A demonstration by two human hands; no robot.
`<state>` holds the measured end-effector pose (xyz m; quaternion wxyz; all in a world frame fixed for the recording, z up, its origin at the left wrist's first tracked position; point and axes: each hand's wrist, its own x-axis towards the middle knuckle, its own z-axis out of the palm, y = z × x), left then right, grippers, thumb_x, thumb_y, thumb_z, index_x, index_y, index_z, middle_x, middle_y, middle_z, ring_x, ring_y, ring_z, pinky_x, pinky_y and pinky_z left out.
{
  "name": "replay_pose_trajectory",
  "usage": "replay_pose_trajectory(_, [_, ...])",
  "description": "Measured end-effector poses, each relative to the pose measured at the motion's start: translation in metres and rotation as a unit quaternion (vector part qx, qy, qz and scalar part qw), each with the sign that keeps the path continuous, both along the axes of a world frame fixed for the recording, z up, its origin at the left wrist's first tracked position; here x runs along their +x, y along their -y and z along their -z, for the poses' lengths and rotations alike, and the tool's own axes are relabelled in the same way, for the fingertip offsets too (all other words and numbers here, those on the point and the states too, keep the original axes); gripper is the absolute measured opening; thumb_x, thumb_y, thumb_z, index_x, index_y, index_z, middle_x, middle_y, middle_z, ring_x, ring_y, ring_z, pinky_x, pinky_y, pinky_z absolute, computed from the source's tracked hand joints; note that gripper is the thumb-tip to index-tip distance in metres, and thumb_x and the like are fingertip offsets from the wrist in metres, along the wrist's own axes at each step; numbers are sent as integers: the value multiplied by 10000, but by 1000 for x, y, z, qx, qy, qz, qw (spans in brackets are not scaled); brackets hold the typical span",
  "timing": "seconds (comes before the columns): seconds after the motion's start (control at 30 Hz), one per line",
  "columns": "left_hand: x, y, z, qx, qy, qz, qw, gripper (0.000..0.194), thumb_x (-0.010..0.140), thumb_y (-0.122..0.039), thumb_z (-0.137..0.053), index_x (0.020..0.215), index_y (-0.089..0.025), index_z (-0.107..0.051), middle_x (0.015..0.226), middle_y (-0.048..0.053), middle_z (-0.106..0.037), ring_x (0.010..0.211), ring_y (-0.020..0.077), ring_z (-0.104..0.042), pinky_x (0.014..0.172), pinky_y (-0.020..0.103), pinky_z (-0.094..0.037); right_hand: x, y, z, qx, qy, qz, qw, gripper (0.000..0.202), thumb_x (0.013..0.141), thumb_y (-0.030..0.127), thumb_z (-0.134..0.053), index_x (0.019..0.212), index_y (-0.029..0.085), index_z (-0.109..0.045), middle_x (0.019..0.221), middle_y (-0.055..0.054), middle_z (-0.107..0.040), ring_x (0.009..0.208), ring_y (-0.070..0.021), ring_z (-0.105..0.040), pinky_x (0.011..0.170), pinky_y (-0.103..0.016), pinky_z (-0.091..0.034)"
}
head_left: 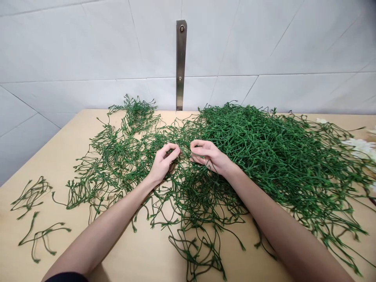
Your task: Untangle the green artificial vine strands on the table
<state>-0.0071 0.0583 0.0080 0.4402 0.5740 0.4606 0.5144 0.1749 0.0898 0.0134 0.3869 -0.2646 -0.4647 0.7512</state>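
Thin green artificial stems with small forked tips lie tangled in a large heap (258,145) on the right and in a looser spread (117,152) on the left. My left hand (165,161) is over the loose stems, thumb and forefinger pinched together; whatever is between them is too small to make out. Facing it, a short gap away, my right hand (210,156) has its fingers curled in a pinch at the heap's left edge. A thin green stem shows by its fingers, seemingly held.
The pale wooden table (147,254) meets a white tiled wall (88,47). A metal bracket (181,66) is bolted to that wall, behind my hands. White artificial flowers (361,149) lie at the right edge. A few separate stems (42,237) rest on the left.
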Motion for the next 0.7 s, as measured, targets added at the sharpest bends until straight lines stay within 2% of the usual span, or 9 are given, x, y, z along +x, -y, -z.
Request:
replay_pose_trajectory(0.17, [0, 1, 1, 22, -34, 9, 999, 191, 817, -354, -654, 765, -171, -675, 793, 27, -642, 776, 164, -534, 770, 290, -425, -2, 1, 1, -10, -11, 11, 1000, 255, 671, 324, -819, 701, 152, -633, 541, 55, -490, 493, -64, -436, 522, -243, -336])
replay_pose_trajectory(0.23, [1, 1, 2, 30, -57, 10, 998, 196, 822, -353, -657, 759, -171, -695, 774, 29, -647, 766, 163, -531, 769, 296, -421, -2, 2, 1, 2, -3, 12, 1000, 242, 675, 323, -817, 748, 150, -664, 609, 38, -534, 547, -75, -481, 547, -243, -360])
replay_pose_trajectory(0.37, [2, 1, 4, 23, -71, -3, 997, 226, 802, -383, -684, 755, -163, -713, 742, 22, -629, 675, 141, -518, 671, 280, -411, -2, 2, 1, 55, 64, 17, 996, 289, 681, 328, -819, 882, 158, -697, 683, 27, -578, 587, -77, -485, 520, -229, -323])
replay_pose_trajectory(0.57, [3, 1, 3, 38, -78, -8, 996, 231, 788, -386, -701, 735, -162, -721, 731, 29, -657, 680, 146, -539, 670, 280, -432, -2, 1, 4, 65, 110, 22, 992, 285, 685, 394, -805, 782, 153, -688, 649, 24, -562, 560, -73, -447, 466, -229, -248])
replay_pose_trajectory(0.7, [3, 2, 2, 35, -70, 2, 997, 235, 782, -391, -708, 728, -163, -724, 728, 33, -658, 666, 143, -536, 665, 284, -441, -4, -1, 4, 31, 84, 33, 995, 187, 657, 319, -771, 684, 153, -691, 644, 6, -584, 558, -81, -472, 497, -234, -318])
